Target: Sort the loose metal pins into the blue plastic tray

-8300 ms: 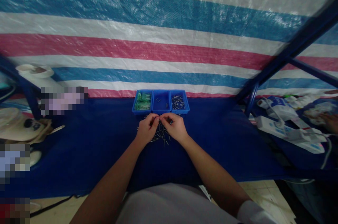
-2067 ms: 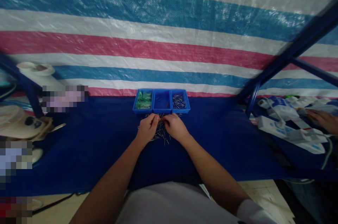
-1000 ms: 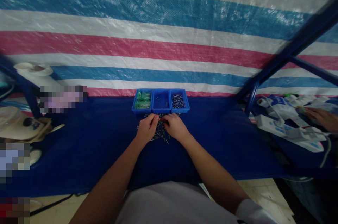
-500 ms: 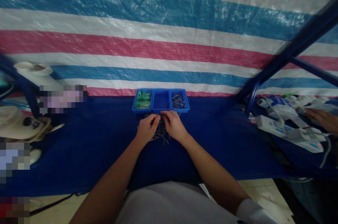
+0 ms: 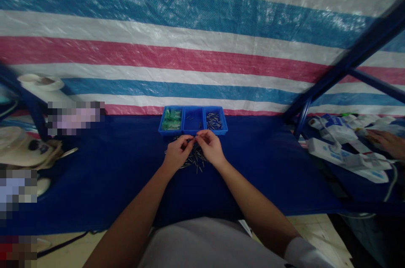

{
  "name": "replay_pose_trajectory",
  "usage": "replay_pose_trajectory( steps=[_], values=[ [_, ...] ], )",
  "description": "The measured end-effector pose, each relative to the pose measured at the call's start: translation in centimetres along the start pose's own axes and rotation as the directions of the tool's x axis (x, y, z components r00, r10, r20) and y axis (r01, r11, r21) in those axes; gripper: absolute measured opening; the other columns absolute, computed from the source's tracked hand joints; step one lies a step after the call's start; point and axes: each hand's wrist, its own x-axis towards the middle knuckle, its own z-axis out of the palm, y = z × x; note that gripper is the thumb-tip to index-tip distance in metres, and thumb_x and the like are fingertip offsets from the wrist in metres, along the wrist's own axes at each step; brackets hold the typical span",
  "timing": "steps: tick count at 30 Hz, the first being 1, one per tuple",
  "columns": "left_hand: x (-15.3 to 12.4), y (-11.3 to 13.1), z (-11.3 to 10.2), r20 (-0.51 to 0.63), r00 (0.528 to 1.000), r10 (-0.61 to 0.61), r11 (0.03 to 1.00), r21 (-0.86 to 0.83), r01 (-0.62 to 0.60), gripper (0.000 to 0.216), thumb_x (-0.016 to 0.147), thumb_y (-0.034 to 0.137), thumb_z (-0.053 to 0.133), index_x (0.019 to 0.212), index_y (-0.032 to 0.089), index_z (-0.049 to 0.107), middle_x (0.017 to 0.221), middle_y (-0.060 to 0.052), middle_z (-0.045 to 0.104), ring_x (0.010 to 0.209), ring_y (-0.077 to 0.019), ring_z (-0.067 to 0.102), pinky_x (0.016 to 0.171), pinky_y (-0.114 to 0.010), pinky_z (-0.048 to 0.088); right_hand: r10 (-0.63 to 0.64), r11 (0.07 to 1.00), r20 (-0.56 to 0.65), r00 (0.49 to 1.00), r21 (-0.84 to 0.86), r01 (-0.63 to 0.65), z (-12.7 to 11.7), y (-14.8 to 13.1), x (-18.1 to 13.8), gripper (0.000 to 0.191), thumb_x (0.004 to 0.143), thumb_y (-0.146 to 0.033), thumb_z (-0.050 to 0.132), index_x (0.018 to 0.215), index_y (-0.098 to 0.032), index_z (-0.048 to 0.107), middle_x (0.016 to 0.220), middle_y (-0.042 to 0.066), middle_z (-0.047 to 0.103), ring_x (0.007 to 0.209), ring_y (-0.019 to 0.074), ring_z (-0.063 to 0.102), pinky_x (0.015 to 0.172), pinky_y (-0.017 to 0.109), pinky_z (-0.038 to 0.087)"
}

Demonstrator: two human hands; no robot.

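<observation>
My left hand (image 5: 177, 152) and my right hand (image 5: 211, 148) meet above a loose pile of thin metal pins (image 5: 196, 162) on the blue table surface. Both hands are closed in a pinch, thumb and fingertips almost touching each other. Something tiny and dark seems to be between the fingertips, too small to name. Just beyond the hands stands a blue tray (image 5: 193, 124) with three compartments. Green packets (image 5: 171, 119) fill its left compartment. A few pins lie in the middle one, and many similar metal pins (image 5: 214, 121) lie in the right one.
A white power strip (image 5: 348, 160) with cables lies at the right, near another person's hand (image 5: 387, 141). Blue metal frame bars (image 5: 335, 74) slant up there. At the left are a beige container (image 5: 23, 146) and a white pipe-like object (image 5: 47, 91). Striped sheeting (image 5: 190, 57) hangs behind.
My fingertips have come together over the pile; the right hand has shifted slightly and its fingers now pinch close to the left ones. The tray and pile look the same.
</observation>
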Motion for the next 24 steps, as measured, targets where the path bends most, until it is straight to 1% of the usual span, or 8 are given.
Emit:
replay_pose_trajectory(
  steps=[4, 7, 9, 12, 16, 18, 21, 24],
  values=[
    [-0.01, -0.16, 0.07, -0.007, 1.0, -0.008, 1.0, -0.001, 0.008, 0.022, 0.086, 0.037, 0.053, 0.095, 0.019, 0.064, 0.052, 0.007, 0.047, 0.046, -0.0077, 0.045, 0.05, -0.019, 0.036, 0.103, 0.98, 0.029, 0.994, 0.167, -0.106, 0.03, -0.07, 0.25, 0.018, 0.073, -0.03, 0.064, 0.087, -0.02, 0.057, 0.071, -0.001, 0.065, 0.069, 0.0162, 0.065, 0.064, 0.028, 0.049],
    [-0.03, -0.03, -0.06, -0.018, 1.0, -0.013, 1.0, 0.006, 0.013, 0.021, 0.087, 0.036, 0.052, 0.095, 0.02, 0.063, 0.053, 0.006, 0.049, 0.047, -0.0083, 0.046, 0.05, -0.019, 0.036, 0.131, 0.967, 0.042, 0.99, 0.215, -0.137, 0.08, -0.21, 0.2, 0.018, 0.073, -0.031, 0.065, 0.086, -0.02, 0.057, 0.07, 0.0, 0.066, 0.068, 0.0164, 0.065, 0.063, 0.028, 0.048],
    [-0.04, 0.17, -0.23, -0.021, 1.0, -0.017, 1.0, 0.019, 0.018, 0.022, 0.088, 0.036, 0.05, 0.095, 0.02, 0.063, 0.053, 0.006, 0.049, 0.047, -0.0087, 0.046, 0.05, -0.02, 0.036, 0.109, 0.974, 0.036, 0.993, 0.194, -0.114, 0.07, -0.29, 0.11, 0.018, 0.073, -0.031, 0.066, 0.085, -0.02, 0.057, 0.071, 0.0, 0.066, 0.068, 0.016, 0.064, 0.063, 0.028, 0.048],
    [-0.03, 0.43, -0.5, -0.009, 1.0, -0.018, 0.999, 0.032, 0.018, 0.023, 0.09, 0.036, 0.046, 0.092, 0.019, 0.061, 0.057, 0.005, 0.054, 0.05, -0.0093, 0.049, 0.053, -0.021, 0.038, 0.043, 0.994, 0.02, 0.999, 0.099, -0.045, 0.0, -0.38, -0.01, 0.017, 0.074, -0.031, 0.067, 0.083, -0.02, 0.059, 0.07, 0.0, 0.063, 0.065, 0.0147, 0.062, 0.064, 0.028, 0.048],
    [0.03, 0.49, -0.62, 0.029, 0.999, -0.037, 0.999, 0.03, 0.036, 0.027, 0.093, 0.036, 0.04, 0.089, 0.018, 0.058, 0.063, 0.003, 0.058, 0.054, -0.0096, 0.053, 0.056, -0.021, 0.039, 0.006, 1.0, 0.071, 0.997, 0.019, -0.008, 0.05, -0.39, -0.12, 0.015, 0.076, -0.032, 0.064, 0.083, -0.019, 0.062, 0.069, 0.0, 0.063, 0.063, 0.0146, 0.06, 0.063, 0.028, 0.048],
    [0.07, 0.48, -0.6, 0.022, 0.999, -0.043, 0.999, 0.032, 0.042, 0.026, 0.093, 0.036, 0.04, 0.088, 0.018, 0.058, 0.063, 0.003, 0.058, 0.053, -0.0093, 0.052, 0.056, -0.021, 0.039, -0.004, 1.0, 0.087, 0.996, 0.017, 0.002, 0.14, -0.33, -0.17, 0.015, 0.076, -0.032, 0.065, 0.083, -0.02, 0.063, 0.07, 0.001, 0.064, 0.063, 0.0145, 0.06, 0.063, 0.028, 0.049],
    [0.11, 0.54, -0.58, -0.006, 0.999, -0.04, 0.998, 0.05, 0.04, 0.024, 0.092, 0.035, 0.043, 0.086, 0.018, 0.058, 0.063, 0.003, 0.057, 0.053, -0.009, 0.051, 0.056, -0.021, 0.038, -0.018, 1.0, 0.08, 0.997, 0.001, 0.017, 0.21, -0.2, -0.21, 0.016, 0.074, -0.031, 0.068, 0.084, -0.02, 0.063, 0.075, 0.002, 0.065, 0.066, 0.0149, 0.061, 0.063, 0.028, 0.05],
    [0.11, 0.6, -0.56, -0.005, 0.999, -0.032, 0.997, 0.07, 0.032, 0.025, 0.091, 0.035, 0.044, 0.081, 0.018, 0.059, 0.06, 0.004, 0.056, 0.052, -0.0089, 0.05, 0.056, -0.021, 0.037, -0.022, 0.999, 0.069, 0.997, -0.037, 0.025, 0.14, -0.14, -0.23, 0.016, 0.074, -0.032, 0.068, 0.085, -0.02, 0.064, 0.075, 0.002, 0.066, 0.066, 0.0154, 0.061, 0.064, 0.028, 0.051]
  ],
)
